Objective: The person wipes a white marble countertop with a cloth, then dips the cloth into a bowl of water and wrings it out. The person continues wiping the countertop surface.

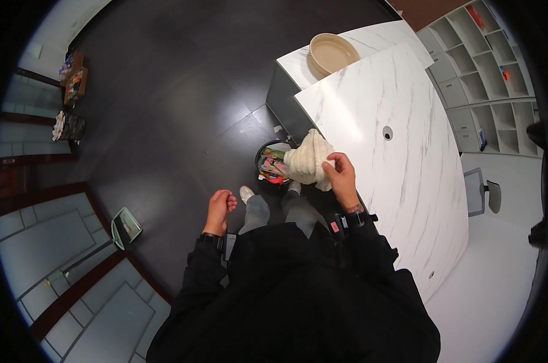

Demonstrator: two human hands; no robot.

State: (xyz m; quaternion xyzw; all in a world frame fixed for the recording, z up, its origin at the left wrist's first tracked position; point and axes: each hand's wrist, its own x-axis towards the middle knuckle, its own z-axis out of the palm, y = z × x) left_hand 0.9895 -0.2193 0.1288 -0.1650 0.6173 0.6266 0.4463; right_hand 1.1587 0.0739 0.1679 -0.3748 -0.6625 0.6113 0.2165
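My right hand [343, 177] pinches a cream ribbed cloth [308, 159] between thumb and fingers, beside the long edge of the white marble-patterned table [392, 181]. The cloth hangs in folds and covers part of a round black waste bin [257, 164] on the floor. Colourful wrappers and other litter [273, 164] show inside the bin. On the other side, my left hand [220, 208] hovers over the dark floor with its fingers loosely curled and nothing seen in it.
A beige basin [335, 53] stands on a lower white top behind the table. To the left, a long-handled dustpan [127, 227] rests near glass-panelled doors. Cardboard boxes [75, 84] and a full bin [72, 127] line the far left wall. Shelves [487, 81] and a chair [476, 190] are at right.
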